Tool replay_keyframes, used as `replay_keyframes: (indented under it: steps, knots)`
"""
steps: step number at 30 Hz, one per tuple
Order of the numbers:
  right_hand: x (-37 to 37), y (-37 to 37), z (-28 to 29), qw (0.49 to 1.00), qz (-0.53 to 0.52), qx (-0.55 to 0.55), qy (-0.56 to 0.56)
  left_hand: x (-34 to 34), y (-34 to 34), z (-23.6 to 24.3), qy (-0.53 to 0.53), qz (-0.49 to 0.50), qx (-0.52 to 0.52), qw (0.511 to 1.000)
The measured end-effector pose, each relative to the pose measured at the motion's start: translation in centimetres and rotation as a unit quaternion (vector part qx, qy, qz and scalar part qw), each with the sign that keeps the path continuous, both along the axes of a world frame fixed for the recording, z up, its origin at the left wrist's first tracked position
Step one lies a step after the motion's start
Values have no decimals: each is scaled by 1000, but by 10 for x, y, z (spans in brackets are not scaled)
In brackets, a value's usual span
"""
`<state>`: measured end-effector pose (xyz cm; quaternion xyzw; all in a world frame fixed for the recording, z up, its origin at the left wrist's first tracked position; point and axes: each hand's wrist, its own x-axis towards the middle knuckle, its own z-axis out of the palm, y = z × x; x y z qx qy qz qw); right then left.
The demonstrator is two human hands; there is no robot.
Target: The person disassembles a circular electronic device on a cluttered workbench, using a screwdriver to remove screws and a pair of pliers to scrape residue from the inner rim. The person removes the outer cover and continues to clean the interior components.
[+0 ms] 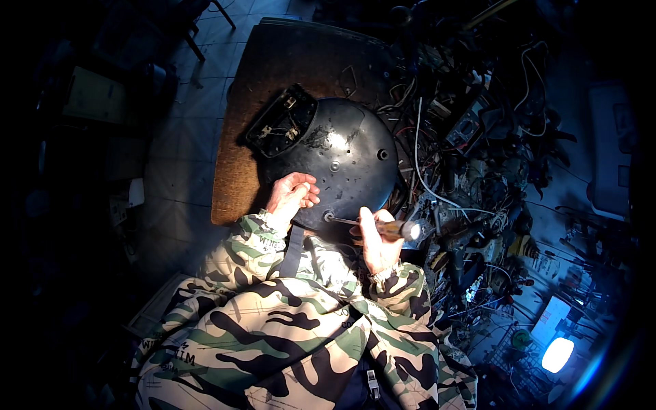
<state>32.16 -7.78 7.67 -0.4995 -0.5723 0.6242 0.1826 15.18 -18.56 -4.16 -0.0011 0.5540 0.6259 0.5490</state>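
Black domed housing point(342, 160) lies near the brown worktop's point(273, 61) front right corner. Left hand point(292, 193) rests loosely curled on its near rim; right hand point(377, 242) grips a screwdriver point(383, 227), tip at a rim screw.

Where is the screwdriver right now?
In the head view, the screwdriver lies just right of centre in the right hand, its tip at the near rim of the round black housing on the brown table.

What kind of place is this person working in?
Probably a small repair workshop: a round black appliance casing lies on a brown board, the right hand drives a screwdriver, and tangled wires pile alongside.
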Motion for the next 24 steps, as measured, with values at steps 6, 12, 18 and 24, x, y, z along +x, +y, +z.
replay_keyframes:
  steps: [6, 12, 18, 24]
  knots:
    - [27, 29, -11, 968, -169, -164, 92, 1, 1, 2, -5, 5, -10, 1000]
    - [38, 17, -9, 984, -133, -65, 97, 0, 2, 8, 23, -11, -27, 999]
    - [41, 15, -20, 991, -88, -22, 99, 14, -2, 30, 358, -182, -47, 915]
    - [39, 15, -16, 988, -112, -48, 99, 35, -12, 24, 573, -251, 18, 780]
